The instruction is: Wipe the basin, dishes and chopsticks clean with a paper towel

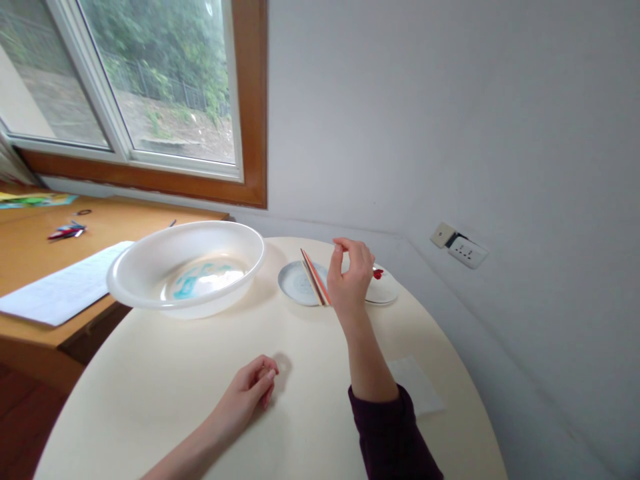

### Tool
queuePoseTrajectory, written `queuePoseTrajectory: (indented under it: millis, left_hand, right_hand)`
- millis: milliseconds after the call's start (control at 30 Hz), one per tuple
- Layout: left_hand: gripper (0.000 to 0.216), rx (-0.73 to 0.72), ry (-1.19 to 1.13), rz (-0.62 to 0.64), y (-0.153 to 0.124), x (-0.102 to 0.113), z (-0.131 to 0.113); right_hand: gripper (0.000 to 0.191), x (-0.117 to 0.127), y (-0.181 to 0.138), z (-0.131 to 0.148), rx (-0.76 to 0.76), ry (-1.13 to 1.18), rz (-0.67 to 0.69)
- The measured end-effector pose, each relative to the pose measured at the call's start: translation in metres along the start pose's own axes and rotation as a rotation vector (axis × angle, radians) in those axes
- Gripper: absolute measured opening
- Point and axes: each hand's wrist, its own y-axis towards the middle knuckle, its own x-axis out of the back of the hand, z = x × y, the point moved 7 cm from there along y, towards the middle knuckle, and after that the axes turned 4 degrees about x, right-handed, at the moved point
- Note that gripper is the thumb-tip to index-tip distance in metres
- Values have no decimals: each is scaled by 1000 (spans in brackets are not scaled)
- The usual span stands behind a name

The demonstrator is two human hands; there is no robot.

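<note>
My right hand (351, 273) is raised over the far side of the round table, thumb and forefinger tips together in a pinch. Whatever they hold, if anything, is too small or hidden. Just left of it, several thin straight sticks (314, 279), cream, dark brown and orange, lie across a grey-blue plate (290, 283). Partly behind that hand is a white plate (384, 292) with a small red item (378, 273) at its far edge. Nearer me, my left hand (254, 382) rests on the tabletop, fingers curled loosely inward, and nothing shows in it.
A large translucent white basin (135, 280) with blue marks inside stands at the table's left. A white sheet (416, 385) lies partly under my right forearm. Papers (65, 287) and pens (67, 231) are on the wooden desk (130, 217). The wall (425, 133) borders the table's far right.
</note>
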Motion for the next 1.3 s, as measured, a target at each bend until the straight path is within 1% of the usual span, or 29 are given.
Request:
queuePoseTrajectory:
  millis: [167,267,367,467,567,667,767,833,967,1133,1300]
  left_hand:
    - [45,-26,18,-95,-1,10,-13]
    - [39,-96,13,-200,0,26,-22]
    - [30,-214,-32,-363,-1,50,-30]
    - [23,-268,-111,-502,-2,71,-34]
    - [19,-267,-190,-574,-3,82,-36]
    - [17,-257,-228,-600,-3,84,-37]
    - [14,-247,-212,-622,-3,86,-37]
    - [14,-251,-151,-643,-3,88,-38]
    - [15,-262,38,-681,-4,92,-41]
    - [15,-287,148,-702,-5,96,-43]
    - [16,-322,253,-699,-7,100,-44]
  right_hand:
    - [17,-8,-6,27,58,84,45]
    - [19,-27,-21,40,97,144,140]
    - [23,-60,-51,51,122,167,379]
    - [23,-92,-93,64,204,158,615]
    - [20,-112,-133,73,270,145,802]
    - [18,-120,-160,76,269,149,921]
    - [16,-121,-174,74,214,127,1015]
    - [15,-119,-180,74,201,98,1067]
    - [14,-108,-184,76,192,62,1100]
    - [19,-82,-189,81,156,87,1081]
    - [21,-42,-195,76,77,121,1073]
